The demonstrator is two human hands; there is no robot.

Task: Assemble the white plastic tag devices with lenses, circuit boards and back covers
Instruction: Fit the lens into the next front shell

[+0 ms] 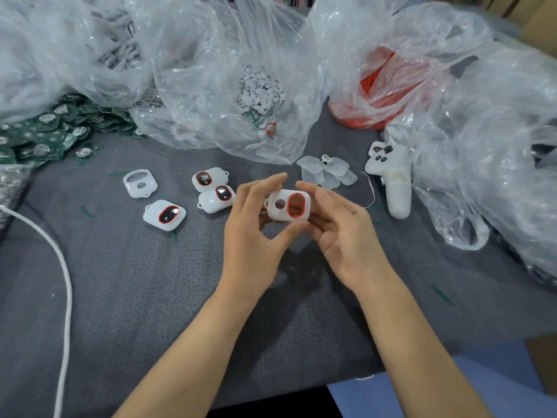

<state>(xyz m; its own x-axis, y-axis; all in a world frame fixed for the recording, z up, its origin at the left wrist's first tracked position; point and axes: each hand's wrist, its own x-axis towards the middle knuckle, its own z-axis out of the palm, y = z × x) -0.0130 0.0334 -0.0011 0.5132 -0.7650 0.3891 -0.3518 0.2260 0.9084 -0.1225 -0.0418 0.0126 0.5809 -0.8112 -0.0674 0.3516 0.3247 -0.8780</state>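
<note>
Dark grey mat (144, 297) covers the table, backed by clear bags of white discs (260, 89) and red parts (376, 95), with green circuit boards (45, 131) heaped far left and three finished tags (208, 179) lying left of centre. My left hand (256, 227) and right hand (343, 236) meet above the mat. Both are narrowly curled, fingers and thumbs gripping one white tag shell (277, 214) between them, its red-ringed window open.

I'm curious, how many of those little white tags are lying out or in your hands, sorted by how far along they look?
Tags with dark window: 3
Bare shell: 1
Ringed shell, gripped by left hand and right hand: 1
Total: 5
</note>
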